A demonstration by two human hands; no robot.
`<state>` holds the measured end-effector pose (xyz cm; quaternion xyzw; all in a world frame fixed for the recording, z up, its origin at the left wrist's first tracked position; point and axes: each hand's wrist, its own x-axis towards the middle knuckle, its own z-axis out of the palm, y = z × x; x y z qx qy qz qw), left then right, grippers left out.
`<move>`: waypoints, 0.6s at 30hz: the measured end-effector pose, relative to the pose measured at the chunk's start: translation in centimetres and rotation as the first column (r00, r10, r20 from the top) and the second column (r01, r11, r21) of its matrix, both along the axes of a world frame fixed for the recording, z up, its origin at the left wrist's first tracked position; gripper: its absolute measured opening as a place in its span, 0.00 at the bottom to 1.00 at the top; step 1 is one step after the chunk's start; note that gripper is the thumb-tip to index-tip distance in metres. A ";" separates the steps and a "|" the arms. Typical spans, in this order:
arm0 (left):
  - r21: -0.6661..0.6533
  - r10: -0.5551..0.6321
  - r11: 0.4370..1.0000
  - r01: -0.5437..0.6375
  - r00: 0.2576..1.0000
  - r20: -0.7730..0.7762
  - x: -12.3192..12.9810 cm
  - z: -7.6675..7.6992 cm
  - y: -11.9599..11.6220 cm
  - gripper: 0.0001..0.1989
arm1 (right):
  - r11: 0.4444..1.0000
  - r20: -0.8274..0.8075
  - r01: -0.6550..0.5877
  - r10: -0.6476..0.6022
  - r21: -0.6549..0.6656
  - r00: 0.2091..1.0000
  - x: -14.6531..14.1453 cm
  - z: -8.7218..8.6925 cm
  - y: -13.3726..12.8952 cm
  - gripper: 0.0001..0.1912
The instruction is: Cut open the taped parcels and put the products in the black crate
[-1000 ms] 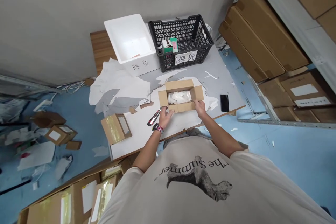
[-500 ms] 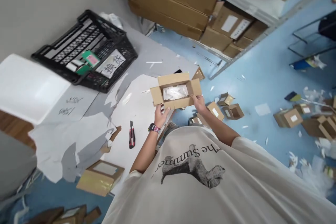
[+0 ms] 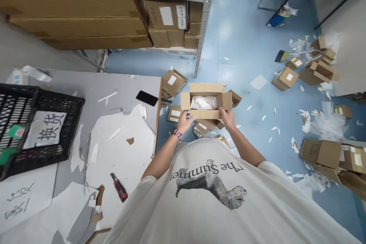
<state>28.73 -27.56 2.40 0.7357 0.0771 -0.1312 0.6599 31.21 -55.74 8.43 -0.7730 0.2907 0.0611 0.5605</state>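
Observation:
An open cardboard box (image 3: 207,114) is held level in front of my body, its flaps folded outward. Inside lies a white wrapped packet (image 3: 203,103); what it wraps is hidden. My left hand (image 3: 185,122) grips the box's near left corner, thumb on the near wall. At the near right corner, my right hand (image 3: 227,118) is closed on the box too. Left of me on the table are a red and black utility knife (image 3: 119,187) and a dark phone (image 3: 146,98).
A black crate (image 3: 76,118) with a handwritten sign stands on the table (image 3: 134,80) at left. Ahead is a metal shelf (image 3: 197,38) with cardboard boxes. More boxes (image 3: 285,78), a broom (image 3: 281,56) and paper scraps lie on the blue floor (image 3: 228,38).
My view and body have turned to the right, so the table and crate now sit further left. The box, still in both hands, is over the floor beyond the table's edge.

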 end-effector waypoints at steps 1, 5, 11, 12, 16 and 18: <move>-0.006 -0.031 1.000 0.031 1.000 -0.002 0.9 0.0 -1.6 0.25 | 1.000 -0.004 0.031 -0.031 -0.001 1.000 0.0 -0.2 -1.7 0.26; 0.013 -0.119 0.993 0.120 0.993 -0.022 4.2 0.0 -7.3 0.26 | 0.992 -0.019 0.128 -0.128 -0.002 0.992 0.1 -1.1 -7.6 0.27; 0.052 -0.207 0.976 0.210 0.977 -0.053 7.9 -0.5 -13.8 0.23 | 0.973 0.010 0.232 -0.232 -0.012 0.973 0.8 -2.5 -13.3 0.29; 0.061 -0.215 0.974 0.219 0.975 -0.061 8.5 -0.7 -14.7 0.22 | 0.969 0.011 0.245 -0.244 -0.018 0.970 1.0 -2.7 -14.1 0.29; 0.087 -0.235 0.967 0.239 0.971 -0.055 10.4 -1.6 -17.3 0.22 | 0.956 0.032 0.291 -0.291 -0.021 0.956 0.9 -3.8 -16.3 0.32; 0.120 -0.210 0.968 0.218 0.975 -0.078 10.5 -2.2 -17.7 0.25 | 0.953 0.046 0.301 -0.299 -0.035 0.953 -0.1 -4.7 -16.5 0.36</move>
